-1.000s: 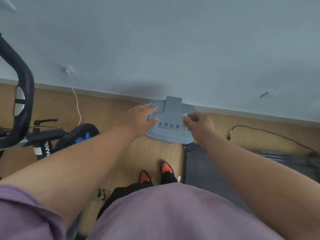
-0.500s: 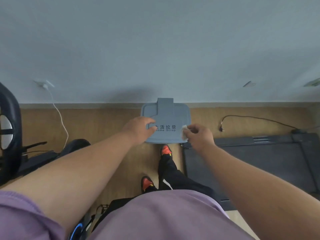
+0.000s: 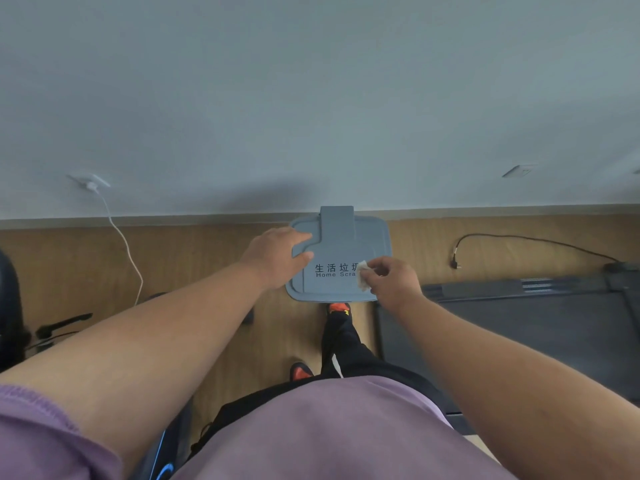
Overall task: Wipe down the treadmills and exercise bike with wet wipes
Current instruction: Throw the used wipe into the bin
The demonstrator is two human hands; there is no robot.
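Observation:
A grey trash bin (image 3: 360, 237) with a closed lid stands against the wall, printed "Home Scrap". My left hand (image 3: 277, 256) grips the lid's left edge, thumb on top. Over the lid's right front corner my right hand (image 3: 391, 280) pinches a small crumpled white wet wipe (image 3: 362, 279). A dark treadmill deck (image 3: 519, 327) lies flat on the floor to the right of the bin. Part of the black exercise bike (image 3: 14, 317) shows at the left edge.
A white charger cable (image 3: 123, 237) hangs from a wall socket at left. A loose black power cord (image 3: 519, 239) lies on the wood floor behind the treadmill. My feet in orange-and-black shoes (image 3: 339, 308) stand just before the bin.
The view has swung right and the bin now sits nearer. My left hand has slid up along the lid's left edge. My right hand has moved the wipe further over the lid.

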